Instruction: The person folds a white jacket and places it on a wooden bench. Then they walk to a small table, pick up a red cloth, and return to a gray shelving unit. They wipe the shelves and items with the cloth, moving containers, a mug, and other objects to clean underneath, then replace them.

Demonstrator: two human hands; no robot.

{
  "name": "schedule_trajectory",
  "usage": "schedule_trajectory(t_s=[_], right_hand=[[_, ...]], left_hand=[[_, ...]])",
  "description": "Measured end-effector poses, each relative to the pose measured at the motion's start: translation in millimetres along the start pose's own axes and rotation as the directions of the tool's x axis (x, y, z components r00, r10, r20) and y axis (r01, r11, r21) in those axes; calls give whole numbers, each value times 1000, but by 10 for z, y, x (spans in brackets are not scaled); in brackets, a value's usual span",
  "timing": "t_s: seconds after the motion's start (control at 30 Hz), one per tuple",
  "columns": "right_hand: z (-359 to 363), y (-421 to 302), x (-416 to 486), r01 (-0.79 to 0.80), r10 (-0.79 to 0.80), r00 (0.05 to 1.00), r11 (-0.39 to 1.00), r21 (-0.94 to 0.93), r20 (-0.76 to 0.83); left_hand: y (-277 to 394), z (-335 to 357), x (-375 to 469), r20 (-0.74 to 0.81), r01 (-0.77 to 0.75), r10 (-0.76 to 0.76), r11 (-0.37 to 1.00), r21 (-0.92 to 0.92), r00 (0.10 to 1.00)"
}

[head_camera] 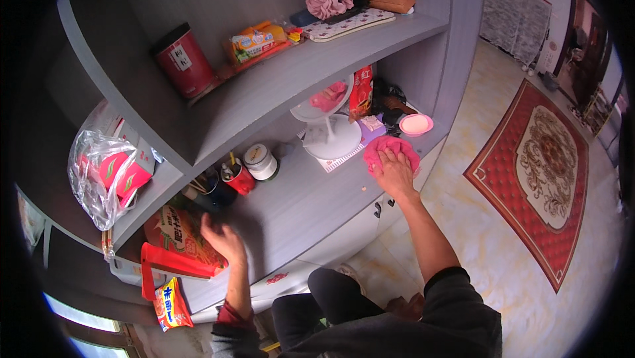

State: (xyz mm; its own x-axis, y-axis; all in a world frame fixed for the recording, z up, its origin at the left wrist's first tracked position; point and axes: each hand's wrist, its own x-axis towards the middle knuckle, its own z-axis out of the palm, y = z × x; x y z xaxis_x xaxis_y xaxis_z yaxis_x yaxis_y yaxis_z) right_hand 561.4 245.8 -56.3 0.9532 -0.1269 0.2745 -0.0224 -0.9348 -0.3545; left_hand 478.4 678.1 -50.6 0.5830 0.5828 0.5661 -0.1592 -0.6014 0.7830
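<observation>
My right hand (395,172) presses a crumpled pink cloth (407,147) onto the grey counter (297,204), near its right end. Just beyond the cloth sits a pink soap dish (415,131) with a pale bar of soap in it. A round white tabletop mirror (349,139) stands on a spiral notebook (340,162), left of the cloth; the cloth is reflected in it. A small pale bit (363,188) lies near the front edge. My left hand (225,241) is empty, fingers apart, over the counter beside a large red food bag (171,231).
Along the counter's back stand a white lidded jar (260,162) and a red cup of pens (239,179). A small snack packet (171,306) lies at the left end. The upper shelf (278,80) holds a red canister (183,65). A patterned rug (536,169) covers floor at right.
</observation>
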Motion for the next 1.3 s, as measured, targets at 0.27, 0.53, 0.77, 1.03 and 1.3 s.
schedule_trajectory(t_s=[0.27,0.53,0.77,1.03,1.3], right_hand=[[116,-554,447,36,117,977,735,677,-178],[388,-638,984,126,-131,974,991,41,184],[226,-641,798,196,-217,962,971,133,164],[275,-1141,853,264,-343,875,930,256,343],[152,-555,953,211,-261,917,959,187,303]], left_hand=[[878,439,-557,491,-168,157,986,-21,857],[1128,1433,-662,871,-352,97,932,92,482],[1074,1997,-719,916,-579,122,804,135,383],[1062,2001,-768,909,-553,84,815,173,408],[1113,1980,-764,851,-605,184,776,181,491]])
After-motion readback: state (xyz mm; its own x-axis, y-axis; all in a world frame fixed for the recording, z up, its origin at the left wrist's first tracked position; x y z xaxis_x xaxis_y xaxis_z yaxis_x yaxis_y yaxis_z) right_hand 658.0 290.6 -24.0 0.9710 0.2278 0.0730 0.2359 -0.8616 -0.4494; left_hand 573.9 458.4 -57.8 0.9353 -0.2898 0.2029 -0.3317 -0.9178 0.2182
